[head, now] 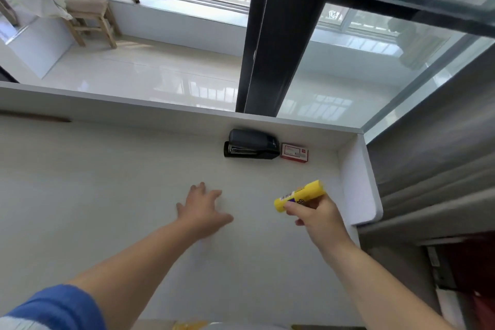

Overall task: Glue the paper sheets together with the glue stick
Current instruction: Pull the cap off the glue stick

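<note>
White desk [107, 182] by the window carries a black stapler [251, 144] beside a red staple box [294, 152]. My left hand [203, 209] rests fingers spread flat; my right hand [318, 215] pinches the yellow glue stick [300, 195].

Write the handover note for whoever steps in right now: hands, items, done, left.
Left hand: open, fingers spread, palm down on the white desk, holding nothing.
Right hand: gripping the yellow glue stick above the desk; whether its cap is on is unclear.
Paper sheets: cannot be made out against the white surface.
Stapler and staple box sit at the back wall.
Done: glue stick picked up. Left: apply glue, press sheets together.
</note>
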